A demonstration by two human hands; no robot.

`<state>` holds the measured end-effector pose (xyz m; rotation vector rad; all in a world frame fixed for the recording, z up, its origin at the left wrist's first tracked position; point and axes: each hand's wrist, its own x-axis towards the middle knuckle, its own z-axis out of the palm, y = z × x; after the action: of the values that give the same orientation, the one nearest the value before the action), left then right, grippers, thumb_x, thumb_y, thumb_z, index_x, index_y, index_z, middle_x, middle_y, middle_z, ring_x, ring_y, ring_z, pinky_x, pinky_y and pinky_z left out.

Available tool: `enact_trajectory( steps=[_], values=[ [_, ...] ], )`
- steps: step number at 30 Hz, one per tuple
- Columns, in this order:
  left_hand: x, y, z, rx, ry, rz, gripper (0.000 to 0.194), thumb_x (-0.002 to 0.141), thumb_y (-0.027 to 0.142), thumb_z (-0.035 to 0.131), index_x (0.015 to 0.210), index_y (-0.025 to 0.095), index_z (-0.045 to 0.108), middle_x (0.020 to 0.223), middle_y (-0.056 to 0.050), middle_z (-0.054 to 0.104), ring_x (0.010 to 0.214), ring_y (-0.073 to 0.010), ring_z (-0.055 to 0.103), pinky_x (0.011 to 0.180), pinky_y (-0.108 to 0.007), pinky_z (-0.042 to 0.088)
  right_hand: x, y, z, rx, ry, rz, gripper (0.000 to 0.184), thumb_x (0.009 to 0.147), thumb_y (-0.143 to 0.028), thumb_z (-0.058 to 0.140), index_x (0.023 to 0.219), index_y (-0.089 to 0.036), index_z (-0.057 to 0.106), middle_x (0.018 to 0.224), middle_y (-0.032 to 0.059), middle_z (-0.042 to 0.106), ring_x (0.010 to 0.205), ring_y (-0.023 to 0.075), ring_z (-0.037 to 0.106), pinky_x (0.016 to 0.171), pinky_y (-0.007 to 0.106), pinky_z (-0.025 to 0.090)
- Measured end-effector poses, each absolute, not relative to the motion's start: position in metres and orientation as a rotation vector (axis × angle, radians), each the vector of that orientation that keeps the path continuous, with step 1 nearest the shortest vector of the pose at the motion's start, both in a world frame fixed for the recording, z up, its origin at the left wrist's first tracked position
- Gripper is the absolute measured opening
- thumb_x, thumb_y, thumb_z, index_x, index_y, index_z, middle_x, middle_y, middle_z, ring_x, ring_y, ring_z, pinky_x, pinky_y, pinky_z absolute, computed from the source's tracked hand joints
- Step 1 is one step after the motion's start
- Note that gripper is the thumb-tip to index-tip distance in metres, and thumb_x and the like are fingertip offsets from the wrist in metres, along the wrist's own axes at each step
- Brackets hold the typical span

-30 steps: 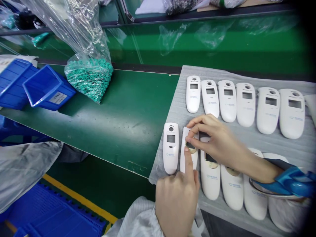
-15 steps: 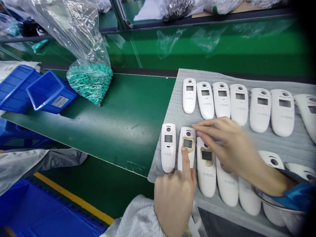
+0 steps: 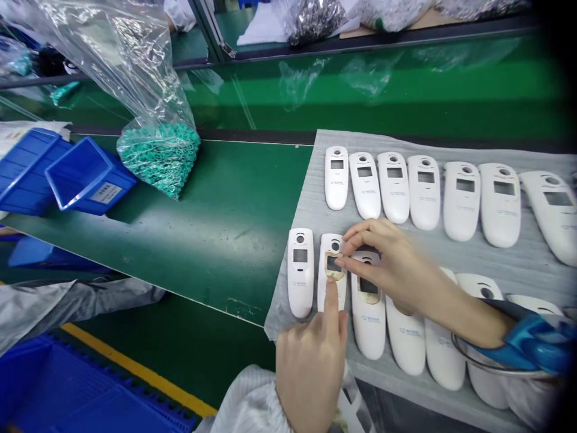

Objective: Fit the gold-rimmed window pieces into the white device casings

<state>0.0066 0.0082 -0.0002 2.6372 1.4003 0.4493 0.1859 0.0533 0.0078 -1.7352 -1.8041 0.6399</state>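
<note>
Right hand (image 3: 387, 270) pinches the gold film (image 3: 334, 269) on a white casing (image 3: 331, 288), while the left hand (image 3: 311, 379) isn't gripping, just index finger (image 3: 332, 304) pressing. Casing's at 8 o'clock on the foam sheet (image 3: 315, 216).

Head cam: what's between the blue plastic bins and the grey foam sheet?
A clear plastic bag of green rings on the green conveyor belt, in the head view.

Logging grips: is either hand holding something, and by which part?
The right hand appears to pinch the gold film by its upper edge; the left hand holds nothing, its index fingertip pressing the film's lower edge.
</note>
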Motion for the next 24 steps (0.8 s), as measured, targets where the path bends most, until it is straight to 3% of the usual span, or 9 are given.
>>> enact_trajectory(
  steps=[9, 16, 21, 24],
  values=[
    [0.004, 0.006, -0.011, 2.538, 1.366, 0.543, 0.04, 0.085, 0.013, 0.06, 0.125, 0.011, 0.056, 0.045, 0.009, 0.053, 0.032, -0.0105, 0.048, 0.033, -0.022, 0.036, 0.17, 0.041, 0.028, -1.509, -1.987, 0.562, 0.011, 0.085, -0.019, 0.059, 0.074, -0.022, 0.059, 0.093, 0.0014, 0.061, 0.092, 0.0191, 0.054, 0.081, 0.038, 0.042],
    [0.0, 0.005, -0.021, 2.428, 1.265, 0.749, 0.034, 0.096, 0.019, 0.045, 0.128, 0.01, 0.052, 0.048, 0.007, 0.055, 0.035, -0.0091, 0.05, 0.035, -0.02, 0.037, 0.171, 0.038, 0.027, -1.463, -1.933, 0.537, 0.008, 0.085, -0.024, 0.059, 0.077, -0.023, 0.059, 0.093, 0.0016, 0.062, 0.092, 0.0201, 0.056, 0.077, 0.038, 0.044],
    [-0.002, 0.006, -0.022, 2.407, 1.263, 0.763, 0.033, 0.095, 0.022, 0.048, 0.125, 0.01, 0.055, 0.05, 0.006, 0.059, 0.036, -0.0106, 0.052, 0.036, -0.022, 0.038, 0.167, 0.047, 0.054, -1.419, -1.825, 0.588, 0.008, 0.085, -0.026, 0.061, 0.078, -0.023, 0.059, 0.094, 0.0001, 0.062, 0.09, 0.0167, 0.059, 0.08, 0.033, 0.047],
    [-0.004, 0.006, -0.023, 2.348, 1.25, 0.774, 0.034, 0.094, 0.022, 0.05, 0.126, 0.009, 0.055, 0.05, 0.005, 0.06, 0.036, -0.0111, 0.051, 0.036, -0.023, 0.039, 0.172, 0.056, 0.072, -1.46, -1.644, 0.823, 0.011, 0.082, -0.032, 0.066, 0.075, -0.023, 0.064, 0.092, -0.0005, 0.066, 0.086, 0.0156, 0.061, 0.078, 0.029, 0.048]
  ],
)
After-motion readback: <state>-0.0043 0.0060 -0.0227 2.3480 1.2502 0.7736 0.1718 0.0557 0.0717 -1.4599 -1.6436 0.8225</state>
